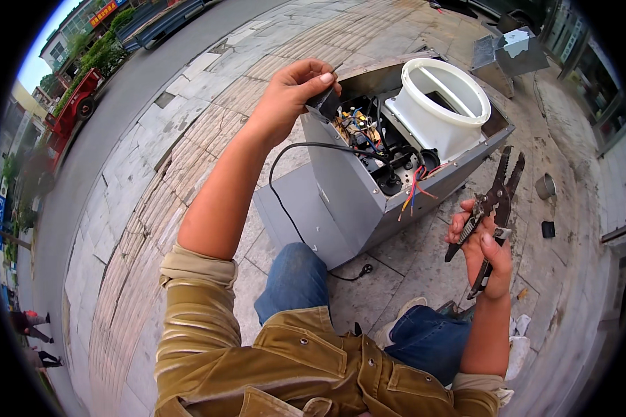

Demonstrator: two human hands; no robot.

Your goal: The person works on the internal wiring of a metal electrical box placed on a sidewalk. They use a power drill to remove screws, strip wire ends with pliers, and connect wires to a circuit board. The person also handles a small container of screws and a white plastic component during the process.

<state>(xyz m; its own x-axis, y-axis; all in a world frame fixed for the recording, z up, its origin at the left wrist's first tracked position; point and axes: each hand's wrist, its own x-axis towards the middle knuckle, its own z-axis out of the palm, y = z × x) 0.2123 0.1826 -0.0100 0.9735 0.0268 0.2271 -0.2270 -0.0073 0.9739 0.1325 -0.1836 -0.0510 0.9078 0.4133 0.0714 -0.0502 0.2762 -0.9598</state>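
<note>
A grey metal appliance housing [348, 201] stands open in front of me, with wiring and parts inside. At its far left corner my left hand [295, 94] is closed, thumb and fingers pinching a dark flat piece [325, 104] beside the wiring. Exactly what that piece is I cannot make out. Off the housing's right side, my right hand [490, 250] grips dark, worn pliers [495, 198] with notched jaws pointing up and spread apart. Red, orange and blue wire ends [415, 189] hang over the near wall. A white round duct collar [448, 104] rises from the housing's far part.
A black cord [274, 170] loops from the housing to a plug [364, 271] near my knee. A bent sheet-metal part [508, 55], a small metal cup [545, 185] and a black piece [549, 229] lie to the right on the paving. White cloth [518, 347] lies by my right forearm.
</note>
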